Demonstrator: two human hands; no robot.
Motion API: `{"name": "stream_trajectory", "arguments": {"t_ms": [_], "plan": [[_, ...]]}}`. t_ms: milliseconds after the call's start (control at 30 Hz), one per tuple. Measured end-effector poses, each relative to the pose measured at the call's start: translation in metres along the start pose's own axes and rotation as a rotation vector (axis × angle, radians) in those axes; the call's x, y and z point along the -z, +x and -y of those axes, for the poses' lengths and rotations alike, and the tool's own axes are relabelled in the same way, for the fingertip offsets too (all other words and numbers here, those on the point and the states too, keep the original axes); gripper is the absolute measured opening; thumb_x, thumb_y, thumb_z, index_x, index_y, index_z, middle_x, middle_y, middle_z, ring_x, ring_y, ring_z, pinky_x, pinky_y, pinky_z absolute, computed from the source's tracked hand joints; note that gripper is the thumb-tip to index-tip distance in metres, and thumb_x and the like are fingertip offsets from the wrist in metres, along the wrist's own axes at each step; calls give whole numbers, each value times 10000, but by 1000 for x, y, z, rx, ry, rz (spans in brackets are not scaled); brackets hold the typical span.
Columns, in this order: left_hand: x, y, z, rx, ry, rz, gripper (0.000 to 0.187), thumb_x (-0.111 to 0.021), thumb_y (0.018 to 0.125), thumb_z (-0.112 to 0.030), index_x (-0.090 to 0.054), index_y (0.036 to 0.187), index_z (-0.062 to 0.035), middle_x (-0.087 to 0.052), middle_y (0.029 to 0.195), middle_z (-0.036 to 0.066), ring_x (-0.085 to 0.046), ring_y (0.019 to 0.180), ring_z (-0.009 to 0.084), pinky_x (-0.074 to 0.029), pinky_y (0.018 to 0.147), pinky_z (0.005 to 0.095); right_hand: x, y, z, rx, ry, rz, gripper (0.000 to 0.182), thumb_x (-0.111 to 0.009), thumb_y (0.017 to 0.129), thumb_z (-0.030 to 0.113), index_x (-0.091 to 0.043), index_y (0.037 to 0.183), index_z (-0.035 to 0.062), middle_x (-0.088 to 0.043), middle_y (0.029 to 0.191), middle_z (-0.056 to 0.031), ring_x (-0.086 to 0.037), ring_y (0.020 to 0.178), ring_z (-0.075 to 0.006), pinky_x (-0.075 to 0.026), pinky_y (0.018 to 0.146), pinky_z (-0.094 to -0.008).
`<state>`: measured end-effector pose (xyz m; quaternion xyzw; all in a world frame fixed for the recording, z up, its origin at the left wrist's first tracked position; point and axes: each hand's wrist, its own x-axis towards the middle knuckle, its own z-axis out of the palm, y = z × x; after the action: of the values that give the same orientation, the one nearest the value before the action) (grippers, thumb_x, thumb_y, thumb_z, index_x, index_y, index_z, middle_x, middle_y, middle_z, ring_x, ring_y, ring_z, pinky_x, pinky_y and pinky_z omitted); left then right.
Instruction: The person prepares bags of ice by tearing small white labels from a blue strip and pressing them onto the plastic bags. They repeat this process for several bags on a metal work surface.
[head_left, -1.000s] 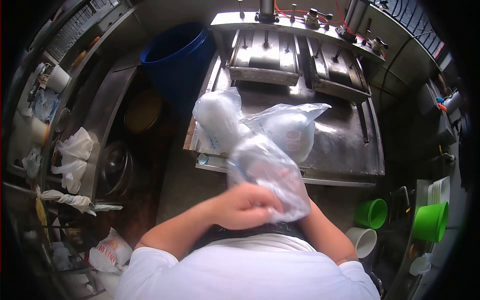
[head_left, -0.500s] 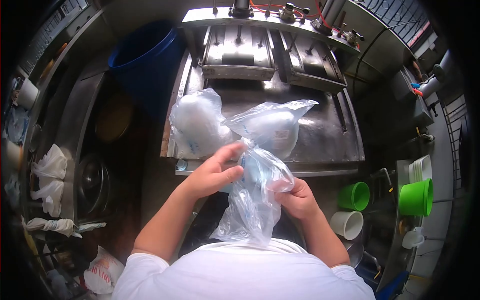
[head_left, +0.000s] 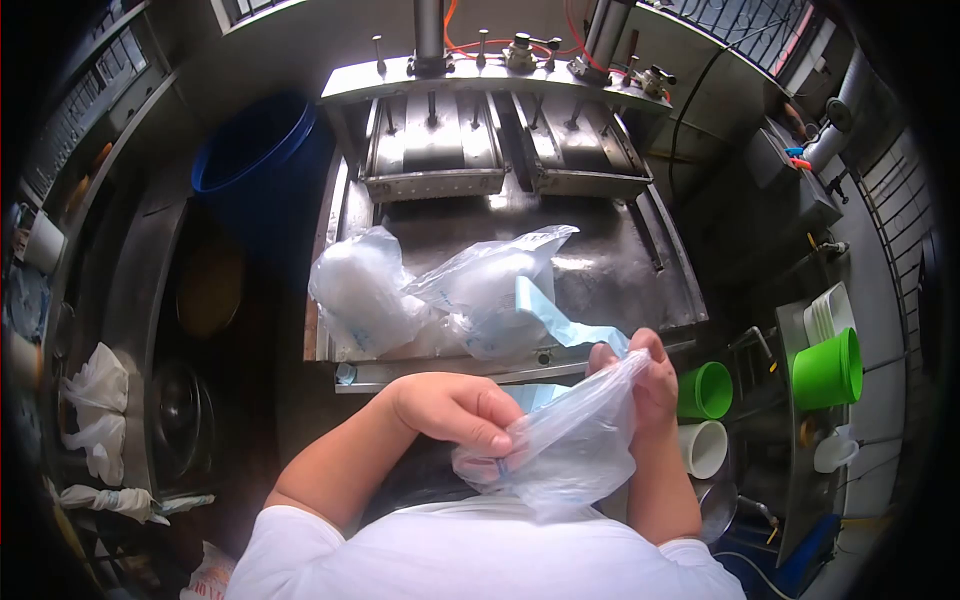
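Between my two hands a clear plastic bag (head_left: 570, 450) is stretched slantwise in front of my shirt. My left hand (head_left: 462, 412) is closed on its lower left part, thumb over the film. Higher up, my right hand (head_left: 655, 385) pinches the bag's upper right corner. A pale blue strip of thin film (head_left: 565, 328) runs from the right fingers toward the table. On the metal table, one filled clear bag (head_left: 365, 288) lies at the left, with white contents. Beside it rests a second filled bag (head_left: 485, 300), partly behind the blue strip.
A steel press (head_left: 435, 180) with two plates stands at the back of the metal table (head_left: 620, 290). A blue barrel (head_left: 255, 150) is at the back left. Green buckets (head_left: 828, 370) and a white bucket (head_left: 703, 450) stand at the right. White bags (head_left: 98, 410) hang at the left.
The loose bag has come away from the filled bag's neck and is now spread between my hands. My left hand has closed on it; the right has risen. The blue strip now shows.
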<state>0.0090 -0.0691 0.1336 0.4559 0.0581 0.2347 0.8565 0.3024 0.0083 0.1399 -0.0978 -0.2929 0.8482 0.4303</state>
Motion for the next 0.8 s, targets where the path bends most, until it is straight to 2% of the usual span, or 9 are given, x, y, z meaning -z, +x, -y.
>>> {"name": "stream_trajectory", "arguments": {"t_ms": [67,133,233,300,367,500,567,667,800], "plan": [[-5,13,-17,-11,-79,161,297,-644,1104,-208,-737,1148,71,-731,1035,101,-668,918,199,-549,861,338,-8,5,17,41,-25,71,182,-764,979,153,-616,989,49,-686,886,-130,-674,841,-235,-565,772,-382],[-40,35,-53,-710,139,324,311,-664,1090,-231,-739,1096,70,-719,974,125,-684,859,270,-566,806,392,0,3,35,138,-90,199,301,-838,960,221,-588,942,55,-670,791,-120,-644,690,-235,-545,651,-399],[-67,44,-96,-874,148,395,327,-700,1067,-260,-734,1042,64,-715,948,148,-694,784,335,-582,737,464,-35,32,49,175,-103,760,324,-864,947,230,-622,1024,28,-719,843,-119,-637,680,-148,-526,631,-329],[-79,20,-91,-951,150,-206,231,-729,1048,-192,-712,1137,21,-757,1065,177,-730,903,284,-567,793,427,-26,28,50,213,-180,540,297,-846,963,207,-632,1065,28,-728,883,-103,-641,702,-134,-524,638,-310],[-65,25,-113,-839,198,-719,203,-749,1031,-157,-709,1148,3,-751,1035,109,-720,904,185,-564,780,319,-52,32,47,211,-422,-133,167,-756,1039,153,-648,1129,62,-711,954,-18,-639,756,-85,-529,663,-266],[102,18,-59,-715,349,-1386,128,-747,1004,-133,-668,998,-33,-674,863,33,-657,754,108,-552,649,284,35,124,-10,-30,-168,-301,82,-649,1085,84,-612,1014,102,-689,935,-28,-651,769,-113,-574,680,-287],[154,3,-5,-474,515,-1576,154,-715,1000,-145,-630,922,-43,-624,770,29,-595,614,136,-508,518,338,109,153,-57,-108,-301,-466,102,-685,1047,95,-620,970,85,-684,899,-50,-633,746,-139,-558,669,-337],[167,7,41,-36,218,-1684,165,-678,994,-153,-609,865,-76,-605,720,44,-528,508,178,-415,419,367,182,146,-111,-233,-761,-530,261,-743,1051,262,-628,899,83,-652,782,0,-580,680,-104,-483,603,-306],[191,-4,60,195,270,-1685,239,-662,1036,-262,-627,865,-99,-640,733,67,-559,527,189,-436,418,389,177,131,-116,-315,-847,-555,258,-779,1029,252,-618,956,63,-681,846,-18,-608,701,-104,-530,618,-311]]}}
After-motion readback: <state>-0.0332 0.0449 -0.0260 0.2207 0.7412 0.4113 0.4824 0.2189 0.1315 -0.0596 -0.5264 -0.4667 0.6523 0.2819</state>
